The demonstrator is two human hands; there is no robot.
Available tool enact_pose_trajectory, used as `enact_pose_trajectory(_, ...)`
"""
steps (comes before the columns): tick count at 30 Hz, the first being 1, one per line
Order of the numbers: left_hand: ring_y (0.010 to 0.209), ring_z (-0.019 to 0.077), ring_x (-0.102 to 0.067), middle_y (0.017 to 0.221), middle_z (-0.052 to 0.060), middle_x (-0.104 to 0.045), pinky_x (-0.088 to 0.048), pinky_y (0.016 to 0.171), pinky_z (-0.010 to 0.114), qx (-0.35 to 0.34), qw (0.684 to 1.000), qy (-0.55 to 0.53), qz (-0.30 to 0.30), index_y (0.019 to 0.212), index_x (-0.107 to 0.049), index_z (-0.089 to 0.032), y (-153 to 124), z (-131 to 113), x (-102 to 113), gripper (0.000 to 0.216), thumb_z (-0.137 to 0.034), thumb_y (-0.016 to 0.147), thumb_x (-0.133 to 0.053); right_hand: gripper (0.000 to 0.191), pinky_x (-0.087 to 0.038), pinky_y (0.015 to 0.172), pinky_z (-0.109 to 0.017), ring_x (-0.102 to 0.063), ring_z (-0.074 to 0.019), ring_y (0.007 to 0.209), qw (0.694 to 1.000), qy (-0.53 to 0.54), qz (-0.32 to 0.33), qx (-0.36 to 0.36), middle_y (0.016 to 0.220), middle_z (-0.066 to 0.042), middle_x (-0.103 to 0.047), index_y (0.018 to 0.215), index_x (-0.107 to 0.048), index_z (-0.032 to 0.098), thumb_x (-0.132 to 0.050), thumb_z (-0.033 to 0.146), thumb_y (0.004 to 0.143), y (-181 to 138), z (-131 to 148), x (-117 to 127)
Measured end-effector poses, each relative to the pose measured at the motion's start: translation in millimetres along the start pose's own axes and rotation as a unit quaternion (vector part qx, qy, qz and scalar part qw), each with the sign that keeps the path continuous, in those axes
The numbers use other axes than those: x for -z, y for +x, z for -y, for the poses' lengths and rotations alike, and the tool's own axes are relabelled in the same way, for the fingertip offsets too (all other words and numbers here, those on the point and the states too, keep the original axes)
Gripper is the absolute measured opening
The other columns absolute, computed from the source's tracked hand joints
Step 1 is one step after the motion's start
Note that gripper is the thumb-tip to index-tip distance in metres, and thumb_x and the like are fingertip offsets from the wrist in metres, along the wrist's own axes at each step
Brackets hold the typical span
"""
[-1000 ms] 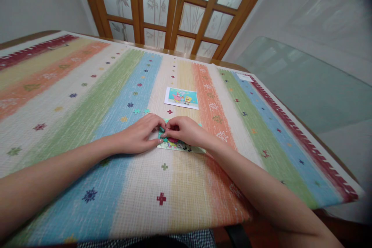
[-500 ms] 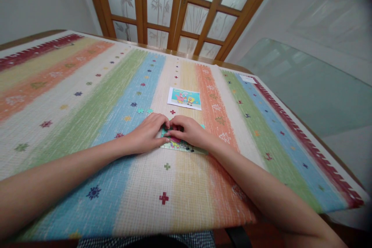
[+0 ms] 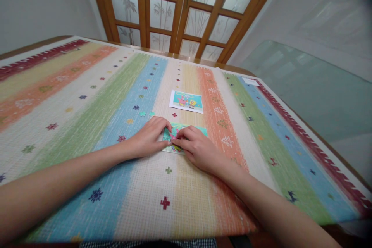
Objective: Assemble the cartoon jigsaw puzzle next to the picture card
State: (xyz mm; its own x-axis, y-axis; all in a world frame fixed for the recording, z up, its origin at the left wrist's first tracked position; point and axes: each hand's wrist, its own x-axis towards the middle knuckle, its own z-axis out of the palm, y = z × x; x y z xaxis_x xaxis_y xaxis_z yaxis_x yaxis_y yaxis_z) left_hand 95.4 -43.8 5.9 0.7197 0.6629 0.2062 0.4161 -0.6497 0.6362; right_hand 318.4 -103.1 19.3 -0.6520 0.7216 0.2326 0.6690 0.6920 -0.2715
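Note:
A small jigsaw puzzle [image 3: 194, 130] with a teal top lies on the striped tablecloth [image 3: 87, 124] in front of me. My left hand [image 3: 148, 139] rests at its left edge, fingers curled, fingertips pressing on the puzzle. From the lower right my right hand [image 3: 197, 149] covers the puzzle's bottom part, its fingers bent and pinched down on a piece near the middle. The two hands' fingertips nearly meet. A cartoon reference picture [image 3: 186, 101] lies flat just beyond the puzzle. Two loose teal puzzle pieces [image 3: 147, 114] sit to the upper left of my left hand.
The table's far edge meets a wooden door with frosted glass panes [image 3: 174, 11]. A glass tabletop [image 3: 305, 89] stands to the right, past the cloth's red border. A small white label [image 3: 251, 81] lies at the cloth's far right corner.
My right hand has slid down and back toward me, uncovering the puzzle's teal top strip. The left hand stays at the left edge. The view has shifted slightly.

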Motion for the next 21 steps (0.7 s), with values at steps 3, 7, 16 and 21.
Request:
enact_pose_trajectory(3,0.110,0.0240,-0.052,0.113,0.007,-0.058,-0.045,0.095,0.040,-0.019,1.000,-0.015,0.006,0.104,-0.055,-0.021,-3.9,-0.9,4.1,0.018,-0.028,0.089,-0.062,0.035,-0.047,0.087,-0.039,-0.052,-0.0239,0.101,1.000,-0.009,0.002,-0.009,0.103,-0.011,-0.063,0.118,-0.071,0.018,-0.049,0.006,0.093,-0.1,1.2,-0.5)
enact_pose_trajectory(7,0.103,0.0222,-0.056,0.106,0.006,-0.061,-0.046,0.092,0.039,-0.012,0.999,0.038,-0.025,0.105,-0.057,-0.021,-6.0,13.3,29.6,0.014,-0.029,0.096,-0.052,0.039,-0.046,0.090,-0.041,-0.051,-0.0249,0.105,1.000,-0.019,0.007,-0.016,0.109,-0.011,-0.063,0.123,-0.068,0.019,-0.050,0.006,0.091,-4.2,2.6,-1.0)
enact_pose_trajectory(16,0.108,0.0264,-0.050,0.108,0.008,-0.058,-0.039,0.100,0.043,0.032,0.971,0.223,-0.082,0.111,-0.066,-0.022,2.5,71.1,58.7,0.035,-0.051,0.094,-0.058,0.039,-0.046,0.094,-0.044,-0.050,-0.0266,0.110,0.999,-0.016,0.017,-0.022,0.116,-0.012,-0.063,0.125,-0.066,0.020,-0.048,0.008,0.093,-6.1,5.3,1.3)
enact_pose_trajectory(21,0.106,0.0262,-0.050,0.105,0.008,-0.060,-0.039,0.098,0.042,0.013,0.968,0.237,-0.077,0.100,-0.069,-0.020,10.0,72.4,52.8,0.034,-0.052,0.093,-0.060,0.038,-0.046,0.094,-0.043,-0.050,-0.0262,0.109,0.999,-0.018,0.016,-0.021,0.115,-0.012,-0.063,0.125,-0.066,0.019,-0.047,0.009,0.094,-5.7,4.5,0.9)
